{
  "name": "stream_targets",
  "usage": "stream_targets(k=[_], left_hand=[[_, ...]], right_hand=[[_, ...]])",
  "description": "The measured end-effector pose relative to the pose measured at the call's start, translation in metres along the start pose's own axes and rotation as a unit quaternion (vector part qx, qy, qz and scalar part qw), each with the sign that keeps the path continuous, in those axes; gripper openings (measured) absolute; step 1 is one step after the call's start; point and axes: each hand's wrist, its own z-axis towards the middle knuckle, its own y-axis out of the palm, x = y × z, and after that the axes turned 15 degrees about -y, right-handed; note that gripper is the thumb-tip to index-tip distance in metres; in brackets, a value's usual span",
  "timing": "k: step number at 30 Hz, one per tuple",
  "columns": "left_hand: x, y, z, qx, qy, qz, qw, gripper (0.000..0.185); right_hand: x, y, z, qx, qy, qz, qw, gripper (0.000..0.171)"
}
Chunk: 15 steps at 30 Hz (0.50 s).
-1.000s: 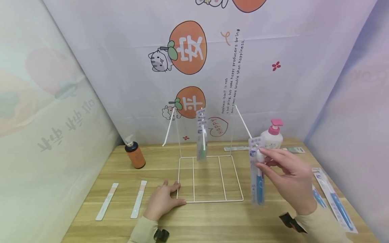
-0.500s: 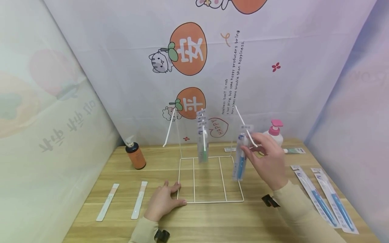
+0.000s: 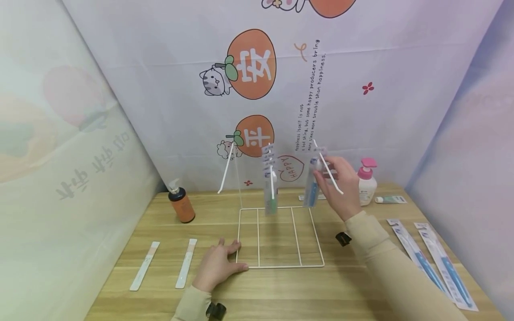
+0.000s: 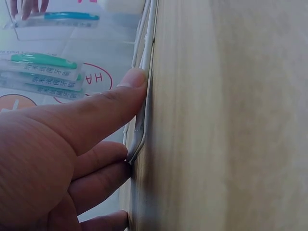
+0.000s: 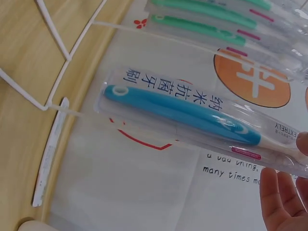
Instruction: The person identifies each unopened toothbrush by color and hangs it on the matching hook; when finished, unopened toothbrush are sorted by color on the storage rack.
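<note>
A white wire rack (image 3: 281, 266) stands on the wooden table, with slanted hooks rising from it. My right hand (image 3: 339, 185) pinches the top of a packaged blue toothbrush (image 3: 311, 187) (image 5: 183, 111) at the right hook (image 3: 327, 167), deep along the hook near the back. Several packaged green toothbrushes (image 3: 270, 183) (image 5: 216, 17) hang on the middle hook. My left hand (image 3: 218, 265) lies flat on the table, fingers (image 4: 96, 110) pressing the rack's front left corner (image 4: 139, 144).
An orange pump bottle (image 3: 181, 203) stands back left. A white bottle with a pink pump (image 3: 366, 180) and a small tube (image 3: 390, 199) sit back right. Two flat white packets (image 3: 164, 269) lie front left, two packaged blue toothbrushes (image 3: 437, 265) front right. Printed backdrop walls enclose the table.
My right hand has lifted the blue toothbrush pack from low over the table up and back-left, sliding it up along the right hook. The left hand has stayed on the rack corner.
</note>
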Motion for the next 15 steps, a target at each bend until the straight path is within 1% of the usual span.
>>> stream_targets(k=[5, 10, 15], left_hand=[[0.000, 0.001, 0.000, 0.002, -0.003, -0.001, 1.0000, 0.074], [0.001, 0.001, 0.000, 0.002, -0.007, -0.001, 1.0000, 0.075], [0.002, 0.001, 0.000, 0.001, -0.015, 0.003, 0.9999, 0.076]], right_hand=[[0.009, 0.009, 0.005, -0.012, 0.007, -0.025, 1.000, 0.036], [0.012, 0.015, 0.008, -0.007, 0.017, -0.013, 1.000, 0.037], [0.014, 0.019, 0.010, -0.012, 0.026, -0.008, 1.000, 0.039]])
